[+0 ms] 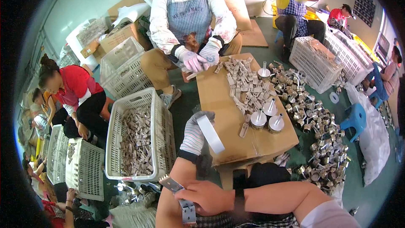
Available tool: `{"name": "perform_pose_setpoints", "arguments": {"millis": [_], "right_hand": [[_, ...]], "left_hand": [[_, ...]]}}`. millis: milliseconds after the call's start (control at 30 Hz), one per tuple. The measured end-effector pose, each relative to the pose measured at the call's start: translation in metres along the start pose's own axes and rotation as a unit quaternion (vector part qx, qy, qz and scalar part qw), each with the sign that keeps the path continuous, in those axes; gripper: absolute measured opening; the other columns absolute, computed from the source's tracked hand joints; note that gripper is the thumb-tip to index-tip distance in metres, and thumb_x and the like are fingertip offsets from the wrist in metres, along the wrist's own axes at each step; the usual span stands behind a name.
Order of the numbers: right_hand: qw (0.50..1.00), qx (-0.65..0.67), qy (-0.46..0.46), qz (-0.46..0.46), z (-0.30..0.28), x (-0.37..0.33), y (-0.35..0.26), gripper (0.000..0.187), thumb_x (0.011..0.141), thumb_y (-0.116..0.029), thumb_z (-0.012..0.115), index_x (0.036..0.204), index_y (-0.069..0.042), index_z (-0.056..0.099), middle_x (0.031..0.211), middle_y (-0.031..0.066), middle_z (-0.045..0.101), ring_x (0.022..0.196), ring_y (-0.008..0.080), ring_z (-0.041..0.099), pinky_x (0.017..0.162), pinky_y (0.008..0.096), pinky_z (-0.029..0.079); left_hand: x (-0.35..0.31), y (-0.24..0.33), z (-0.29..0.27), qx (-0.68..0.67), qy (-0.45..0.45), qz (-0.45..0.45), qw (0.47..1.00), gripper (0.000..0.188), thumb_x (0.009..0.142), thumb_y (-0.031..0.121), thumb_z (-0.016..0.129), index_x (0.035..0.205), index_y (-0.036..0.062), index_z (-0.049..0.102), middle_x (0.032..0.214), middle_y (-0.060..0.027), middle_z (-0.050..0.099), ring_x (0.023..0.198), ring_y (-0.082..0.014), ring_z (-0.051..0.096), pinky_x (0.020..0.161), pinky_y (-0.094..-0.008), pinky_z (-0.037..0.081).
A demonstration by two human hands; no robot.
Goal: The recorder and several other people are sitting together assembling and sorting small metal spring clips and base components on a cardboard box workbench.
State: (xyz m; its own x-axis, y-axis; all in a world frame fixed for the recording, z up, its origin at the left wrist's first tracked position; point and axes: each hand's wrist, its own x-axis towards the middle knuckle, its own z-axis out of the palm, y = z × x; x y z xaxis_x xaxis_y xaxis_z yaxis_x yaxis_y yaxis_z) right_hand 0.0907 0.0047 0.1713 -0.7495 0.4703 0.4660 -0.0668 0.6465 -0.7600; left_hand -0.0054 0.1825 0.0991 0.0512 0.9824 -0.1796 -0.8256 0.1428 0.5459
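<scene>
White tape roll (210, 134) sits gripped in the gloved left hand (195, 134), raised over the cardboard table's (219, 101) near-left edge; the bare right hand (206, 197), lower and closer to the body, pinches a metal hinge (182, 198) whose long axis runs up-left toward the white basket (126, 143)

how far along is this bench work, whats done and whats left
Done, it seems: a white crate part-filled with small grey pieces. In hand: the gloved left hand holds a white tape roll; the bare right hand grips a metal hinge. Left: many grey pieces on the cardboard table.
</scene>
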Motion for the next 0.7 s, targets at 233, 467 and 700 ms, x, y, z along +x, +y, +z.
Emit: {"name": "perform_pose_setpoints", "arguments": {"millis": [233,467,700], "right_hand": [[0.999,-0.006,0.043,-0.023,-0.006,0.004,-0.001,0.045,0.066,-0.007,0.063,0.108,-0.007,0.048,0.096,0.0148,0.054,0.093,0.0358,0.053,0.077,0.0422,0.047],[0.984,-0.016,0.177,0.009,-0.041,0.01,-0.008,0.043,0.07,-0.011,0.066,0.11,-0.005,0.05,0.096,0.0166,0.054,0.092,0.0375,0.051,0.081,0.0415,0.043],[0.919,-0.002,0.376,0.117,-0.073,0.016,0.016,0.042,0.07,-0.002,0.069,0.105,-0.005,0.047,0.102,0.0119,0.054,0.094,0.0224,0.054,0.083,0.0318,0.044]], "left_hand": [[0.0,-0.003,-0.006,0.029,-0.031,-0.001,0.999,0.015,0.081,0.004,0.05,0.091,-0.0025,0.059,0.089,-0.0264,0.061,0.079,-0.0369,0.057,0.057,-0.0412,0.048],[-0.009,0.0,-0.008,0.138,-0.065,0.029,0.988,0.034,0.068,-0.012,0.064,0.098,0.0007,0.056,0.098,-0.0189,0.064,0.088,-0.0282,0.063,0.075,-0.0368,0.055],[-0.007,0.009,-0.003,0.075,-0.053,-0.104,0.99,0.016,0.078,-0.002,0.057,0.094,0.0019,0.059,0.089,-0.0127,0.064,0.079,-0.0225,0.063,0.07,-0.036,0.054]]}}
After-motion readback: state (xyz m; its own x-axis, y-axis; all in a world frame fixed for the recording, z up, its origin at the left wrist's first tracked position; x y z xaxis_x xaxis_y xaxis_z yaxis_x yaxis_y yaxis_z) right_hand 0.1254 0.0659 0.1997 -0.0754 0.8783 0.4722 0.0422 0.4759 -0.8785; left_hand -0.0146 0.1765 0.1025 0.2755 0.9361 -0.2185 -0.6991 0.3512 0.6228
